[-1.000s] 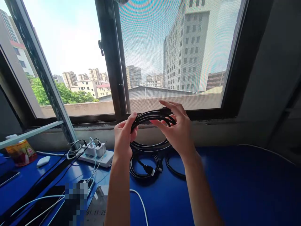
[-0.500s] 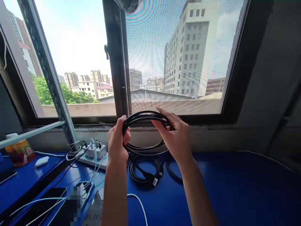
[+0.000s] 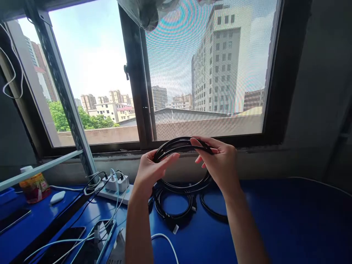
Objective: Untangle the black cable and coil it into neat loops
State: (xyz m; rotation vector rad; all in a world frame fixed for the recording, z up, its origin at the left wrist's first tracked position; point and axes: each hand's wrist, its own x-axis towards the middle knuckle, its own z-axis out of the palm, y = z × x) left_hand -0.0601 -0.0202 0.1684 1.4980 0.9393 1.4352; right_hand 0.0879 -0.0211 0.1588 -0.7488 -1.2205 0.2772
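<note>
A coiled black cable (image 3: 183,189) is held up over the blue table, in front of the window sill. My left hand (image 3: 154,168) grips the loop's left side, thumb lying along its front. My right hand (image 3: 217,157) is closed round the upper right side, with thumb and index finger on the strands. Below the held loop, a second black cable coil (image 3: 158,207) with a dark connector and a pale tip lies on the table. Further right is another black cable coil (image 3: 213,212), partly behind my right forearm.
At left on the blue table (image 3: 275,220) stand a white power strip (image 3: 114,194) with plugs, phones with cables, a white case (image 3: 57,197) and an orange-red container (image 3: 35,187). A metal shelf post (image 3: 64,95) rises there. A white cable (image 3: 167,240) lies near my left forearm.
Both hands and the held coil have shifted right and slightly lower in view. My left thumb now points right across the loop instead of up. The camera view has tilted a little.
</note>
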